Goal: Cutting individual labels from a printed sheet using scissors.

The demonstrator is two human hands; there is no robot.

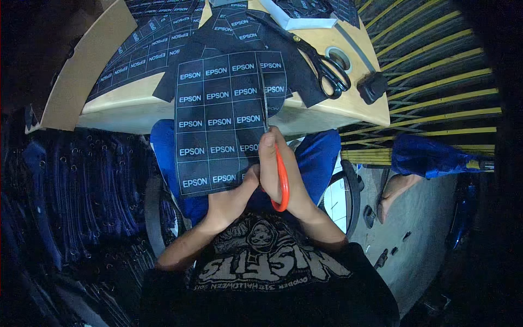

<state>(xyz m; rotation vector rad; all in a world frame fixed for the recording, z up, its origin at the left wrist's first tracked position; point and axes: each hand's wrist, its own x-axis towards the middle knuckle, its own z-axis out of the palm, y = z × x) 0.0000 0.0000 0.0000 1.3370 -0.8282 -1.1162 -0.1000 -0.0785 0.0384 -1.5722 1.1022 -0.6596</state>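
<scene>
Over my lap, in front of the table edge, I hold up a black sheet (218, 120) printed with a grid of white-lettered labels. My left hand (231, 201) grips its lower edge, with the fingers partly hidden behind the sheet. Closed round a pair of scissors (283, 188) with orange-red handles is my right hand (279, 169). The blades point away from me and lie along a grid line, with a narrower strip of the sheet to their right. Whether the blades are fully closed is hard to make out.
More printed black sheets (158, 46) cover the wooden table (125, 103). Black-handled scissors (311, 52) and a small black object (372, 87) lie to the right. Cardboard (92, 62) stands at left, above dark straps (81, 191). A yellow lattice gate (436, 82) and someone's bare leg (400, 188) are at right.
</scene>
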